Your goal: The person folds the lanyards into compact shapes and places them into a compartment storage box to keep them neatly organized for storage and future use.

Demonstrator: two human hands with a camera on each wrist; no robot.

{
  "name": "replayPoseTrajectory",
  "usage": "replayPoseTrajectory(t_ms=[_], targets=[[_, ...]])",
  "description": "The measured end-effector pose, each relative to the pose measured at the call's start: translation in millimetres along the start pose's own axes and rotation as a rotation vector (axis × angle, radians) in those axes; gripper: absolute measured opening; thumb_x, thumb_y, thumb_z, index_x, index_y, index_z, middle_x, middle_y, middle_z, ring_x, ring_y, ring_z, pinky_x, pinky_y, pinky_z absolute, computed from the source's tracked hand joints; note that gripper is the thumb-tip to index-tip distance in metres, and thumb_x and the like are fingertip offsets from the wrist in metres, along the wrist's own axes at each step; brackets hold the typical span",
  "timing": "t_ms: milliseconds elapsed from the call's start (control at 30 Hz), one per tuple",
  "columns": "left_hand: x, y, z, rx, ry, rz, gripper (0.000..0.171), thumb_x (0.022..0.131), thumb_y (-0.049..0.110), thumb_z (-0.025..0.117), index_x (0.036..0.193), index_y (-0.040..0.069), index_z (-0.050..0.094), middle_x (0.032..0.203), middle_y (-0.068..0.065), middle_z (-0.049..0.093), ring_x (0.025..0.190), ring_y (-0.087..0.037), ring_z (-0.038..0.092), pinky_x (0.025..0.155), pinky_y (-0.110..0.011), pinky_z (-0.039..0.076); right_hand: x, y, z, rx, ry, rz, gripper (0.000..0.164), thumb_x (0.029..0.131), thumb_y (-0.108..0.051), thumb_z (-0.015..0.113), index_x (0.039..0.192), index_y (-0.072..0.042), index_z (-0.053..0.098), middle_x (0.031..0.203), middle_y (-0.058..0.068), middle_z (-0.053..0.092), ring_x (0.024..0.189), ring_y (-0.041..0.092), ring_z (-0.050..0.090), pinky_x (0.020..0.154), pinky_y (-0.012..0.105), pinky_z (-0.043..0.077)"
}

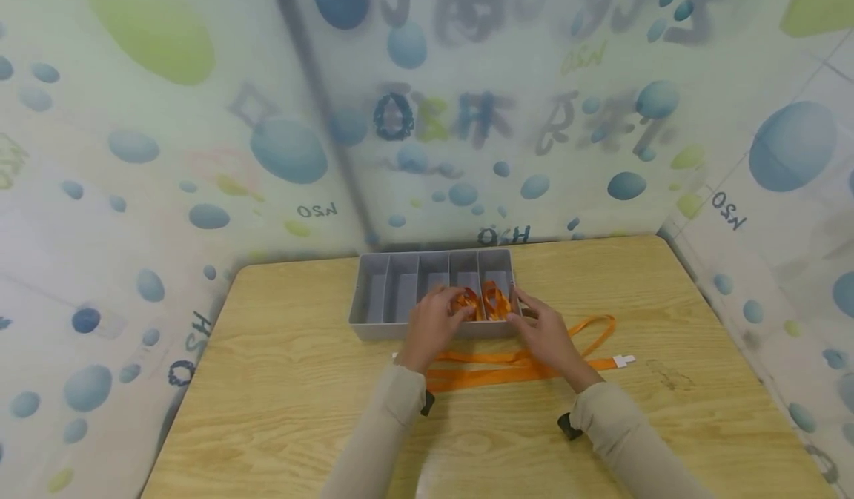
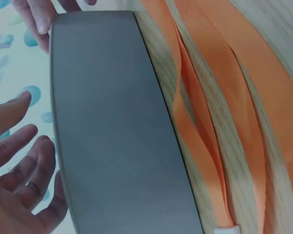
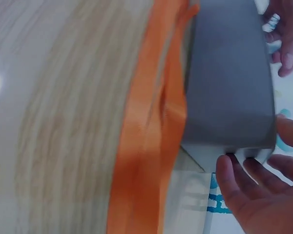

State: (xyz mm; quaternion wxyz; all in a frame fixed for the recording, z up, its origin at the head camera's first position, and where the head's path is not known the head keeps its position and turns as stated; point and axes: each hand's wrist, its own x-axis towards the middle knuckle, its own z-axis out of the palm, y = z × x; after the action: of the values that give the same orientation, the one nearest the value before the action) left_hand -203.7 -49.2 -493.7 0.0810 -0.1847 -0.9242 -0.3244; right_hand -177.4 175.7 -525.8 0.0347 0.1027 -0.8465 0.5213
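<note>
A grey divided box point(image 1: 373, 331) stands near the back edge of the wooden table. Two coiled orange lanyards lie in it: one lanyard point(image 1: 497, 302) in the rightmost compartment, another lanyard point(image 1: 471, 304) in the compartment beside it. My left hand point(image 1: 435, 319) hovers over the second coil, and in the left wrist view its fingers are loosely bent above the rim with nothing between them. My right hand point(image 1: 543, 334) holds the box's right end; in the right wrist view its fingers point(image 3: 234, 180) lie against the end wall, with the thumb near the rim.
More orange lanyards point(image 1: 467, 379) lie stretched out on the table in front of the box, under my forearms. One ends in a white clip point(image 1: 623, 361) at the right. Patterned curtain-like walls point(image 1: 427, 187) enclose the table point(image 1: 280, 380) at the back and sides.
</note>
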Motion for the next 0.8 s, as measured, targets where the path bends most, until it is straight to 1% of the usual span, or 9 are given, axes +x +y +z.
replayPoseTrajectory(t_ms=[100,200,333,467,567,667,733,800], targets=[[-4.2,1.3,-1.5,-0.027,0.012,0.032,0.039,0.088,0.028,0.078,0.119,0.006,0.071,0.1,-0.012,0.067,0.065,-0.014,0.053,0.057,-0.029,0.046,-3,1,-5,0.008,-0.009,0.041,0.053,0.1,-0.019,0.062,0.147,0.0,0.046,0.142,0.026,0.051,0.113,0.043,0.063,0.087,0.05,0.054],[-7.7,1.8,-2.2,-0.059,0.007,0.065,0.039,0.087,0.028,0.078,0.119,0.006,0.071,0.102,-0.011,0.068,0.066,-0.013,0.052,0.06,-0.029,0.047,-5,3,-9,0.018,-0.021,0.059,0.052,0.1,-0.022,0.063,0.145,0.001,0.049,0.133,0.026,0.058,0.108,0.04,0.065,0.085,0.048,0.056],[-12.6,0.8,-1.3,-0.126,-0.021,0.094,0.038,0.087,0.028,0.078,0.117,0.006,0.072,0.105,-0.01,0.069,0.072,-0.01,0.058,0.065,-0.025,0.051,-9,7,-14,0.016,-0.046,0.084,0.053,0.095,-0.026,0.069,0.138,0.002,0.055,0.121,0.024,0.065,0.096,0.033,0.069,0.077,0.039,0.058],[-18.4,-0.9,2.7,-0.174,-0.042,0.133,0.035,0.086,0.029,0.078,0.112,0.005,0.074,0.1,-0.007,0.071,0.071,-0.008,0.06,0.064,-0.022,0.051,-13,11,-17,-0.024,-0.095,0.115,0.049,0.091,-0.025,0.074,0.129,0.004,0.062,0.111,0.017,0.069,0.085,0.023,0.07,0.07,0.03,0.057],[-22.6,-1.8,6.4,-0.167,-0.051,0.172,0.032,0.085,0.028,0.08,0.109,0.007,0.075,0.099,-0.002,0.072,0.071,-0.007,0.059,0.064,-0.021,0.049,-16,15,-18,-0.047,-0.132,0.132,0.041,0.091,-0.02,0.075,0.123,0.003,0.067,0.106,0.015,0.072,0.081,0.02,0.069,0.069,0.029,0.057],[-25.4,-2.0,9.5,-0.194,-0.09,0.194,0.026,0.084,0.024,0.081,0.105,0.009,0.077,0.093,0.001,0.073,0.069,-0.007,0.058,0.062,-0.019,0.048,-18,18,-17,-0.064,-0.158,0.127,0.033,0.09,-0.015,0.075,0.117,0.003,0.07,0.103,0.013,0.072,0.081,0.019,0.068,0.071,0.031,0.056],[-26.7,-1.8,10.6,-0.214,-0.13,0.197,0.025,0.084,0.023,0.082,0.104,0.01,0.078,0.091,0.0,0.074,0.067,-0.006,0.058,0.06,-0.018,0.047,-19,20,-15,-0.076,-0.171,0.122,0.028,0.089,-0.013,0.076,0.111,0.002,0.072,0.101,0.012,0.073,0.082,0.019,0.068,0.072,0.03,0.056],[-27.5,-1.7,11.2,-0.233,-0.17,0.195,0.024,0.084,0.023,0.081,0.105,0.01,0.078,0.087,0.0,0.074,0.064,-0.005,0.057,0.058,-0.017,0.045,-20,21,-14,-0.092,-0.188,0.115,0.026,0.088,-0.014,0.077,0.108,0.002,0.072,0.1,0.011,0.073,0.081,0.017,0.066,0.071,0.029,0.055]])
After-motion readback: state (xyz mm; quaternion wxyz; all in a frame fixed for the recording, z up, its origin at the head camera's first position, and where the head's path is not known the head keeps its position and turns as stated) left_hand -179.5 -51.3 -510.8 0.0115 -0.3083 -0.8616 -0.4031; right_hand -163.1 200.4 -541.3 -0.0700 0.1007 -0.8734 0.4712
